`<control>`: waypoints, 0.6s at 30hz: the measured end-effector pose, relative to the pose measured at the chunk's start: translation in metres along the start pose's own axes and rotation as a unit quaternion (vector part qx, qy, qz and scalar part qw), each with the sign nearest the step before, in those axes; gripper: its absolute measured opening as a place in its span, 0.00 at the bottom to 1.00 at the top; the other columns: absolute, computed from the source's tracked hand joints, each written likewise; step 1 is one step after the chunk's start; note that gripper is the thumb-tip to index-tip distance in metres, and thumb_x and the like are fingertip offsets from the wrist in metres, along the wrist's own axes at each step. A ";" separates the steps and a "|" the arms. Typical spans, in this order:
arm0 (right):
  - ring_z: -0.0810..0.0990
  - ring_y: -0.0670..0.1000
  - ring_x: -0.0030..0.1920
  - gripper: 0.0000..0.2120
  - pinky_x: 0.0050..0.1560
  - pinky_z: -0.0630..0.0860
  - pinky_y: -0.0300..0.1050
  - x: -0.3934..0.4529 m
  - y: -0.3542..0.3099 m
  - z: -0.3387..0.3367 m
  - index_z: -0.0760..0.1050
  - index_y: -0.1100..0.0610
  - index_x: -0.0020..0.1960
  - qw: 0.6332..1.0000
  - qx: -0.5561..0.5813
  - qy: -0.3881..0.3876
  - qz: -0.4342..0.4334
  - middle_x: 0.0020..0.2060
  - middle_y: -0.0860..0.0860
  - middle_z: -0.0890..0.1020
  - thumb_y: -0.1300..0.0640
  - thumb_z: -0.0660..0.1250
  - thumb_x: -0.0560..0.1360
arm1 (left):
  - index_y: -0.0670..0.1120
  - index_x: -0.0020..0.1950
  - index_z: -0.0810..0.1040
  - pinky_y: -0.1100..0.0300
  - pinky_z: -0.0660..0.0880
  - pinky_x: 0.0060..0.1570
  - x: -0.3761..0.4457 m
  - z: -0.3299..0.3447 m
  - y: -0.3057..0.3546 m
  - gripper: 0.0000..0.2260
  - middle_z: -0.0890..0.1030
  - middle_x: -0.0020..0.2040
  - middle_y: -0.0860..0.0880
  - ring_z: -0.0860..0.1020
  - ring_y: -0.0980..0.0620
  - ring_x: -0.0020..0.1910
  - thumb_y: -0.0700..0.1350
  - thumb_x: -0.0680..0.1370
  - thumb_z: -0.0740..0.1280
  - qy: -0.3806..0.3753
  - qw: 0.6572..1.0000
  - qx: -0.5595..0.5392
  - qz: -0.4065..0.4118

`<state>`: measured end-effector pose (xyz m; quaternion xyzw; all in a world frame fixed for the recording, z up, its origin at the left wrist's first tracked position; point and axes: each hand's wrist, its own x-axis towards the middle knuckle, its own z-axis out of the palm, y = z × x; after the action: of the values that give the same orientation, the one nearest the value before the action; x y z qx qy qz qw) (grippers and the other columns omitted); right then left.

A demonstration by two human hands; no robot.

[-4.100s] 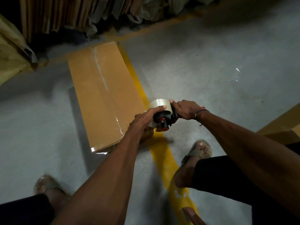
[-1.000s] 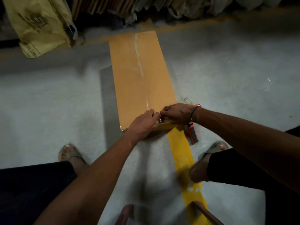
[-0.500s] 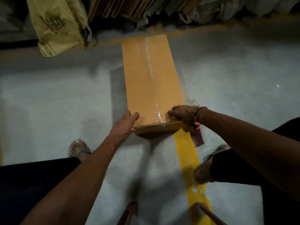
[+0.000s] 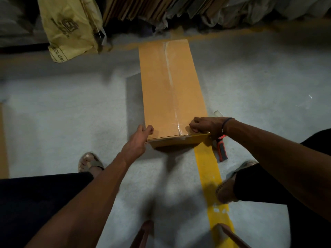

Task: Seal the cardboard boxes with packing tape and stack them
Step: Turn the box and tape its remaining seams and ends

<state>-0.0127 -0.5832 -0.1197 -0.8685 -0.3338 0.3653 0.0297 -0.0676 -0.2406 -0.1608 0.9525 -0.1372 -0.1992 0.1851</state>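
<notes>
In the head view, a long, narrow cardboard box lay flat on the grey, slightly rough concrete floor, its length running from near to far. Its top was smooth, matte brown board, and a strip of clear, glossy packing tape ran down the middle seam and folded over the near edge, catching light in thin creases.

The left hand gripped the near left corner of the box, thumb on the top face and fingers curled round the edge. The right hand held the near right corner, fingers bent down onto the top face just right of the tape end. A thin dark band circled the right wrist.

The tape dispenser lay on the floor just right of the box's near corner, partly hidden under the right wrist; its red and black handle pointed toward the person, and a bit of clear roll showed beyond the wrist. A flat, painted yellow line ran on the floor from under the box toward the near edge.

At the far left, a crumpled yellow woven sack with dark printing leaned by the wall. Flat sheets of cardboard stood on edge along the far side, with wrinkled pale plastic sheeting to their right. A sandalled foot rested on the floor near left, and another near right.
</notes>
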 end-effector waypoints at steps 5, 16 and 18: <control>0.73 0.58 0.56 0.16 0.49 0.67 0.46 0.001 0.000 0.012 0.69 0.61 0.64 0.996 -0.071 0.051 -0.021 0.58 0.58 0.70 0.63 0.66 0.78 | 0.51 0.62 0.64 0.53 0.73 0.39 0.008 0.000 0.006 0.23 0.68 0.53 0.46 0.75 0.45 0.40 0.31 0.75 0.68 0.021 0.997 0.062 0.027; 0.71 0.52 0.54 0.20 0.52 0.74 0.52 0.005 -0.003 0.024 0.64 0.47 0.55 0.995 0.003 0.097 0.031 0.56 0.52 0.70 0.66 0.70 0.74 | 0.46 0.65 0.65 0.45 0.77 0.46 0.011 0.009 0.037 0.23 0.67 0.58 0.41 0.78 0.38 0.47 0.29 0.75 0.67 0.027 0.994 0.034 -0.103; 0.72 0.53 0.54 0.20 0.50 0.71 0.49 0.007 -0.004 0.024 0.65 0.50 0.55 0.995 0.009 0.094 0.039 0.57 0.54 0.71 0.68 0.70 0.73 | 0.45 0.65 0.64 0.45 0.78 0.47 0.012 0.009 0.040 0.24 0.66 0.59 0.40 0.79 0.37 0.49 0.31 0.75 0.70 0.023 0.992 0.036 -0.120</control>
<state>-0.0270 -0.5805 -0.1399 -0.9112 -0.2920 0.2855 0.0544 -0.0682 -0.2830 -0.1567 0.9725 -0.0251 -0.1924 0.1288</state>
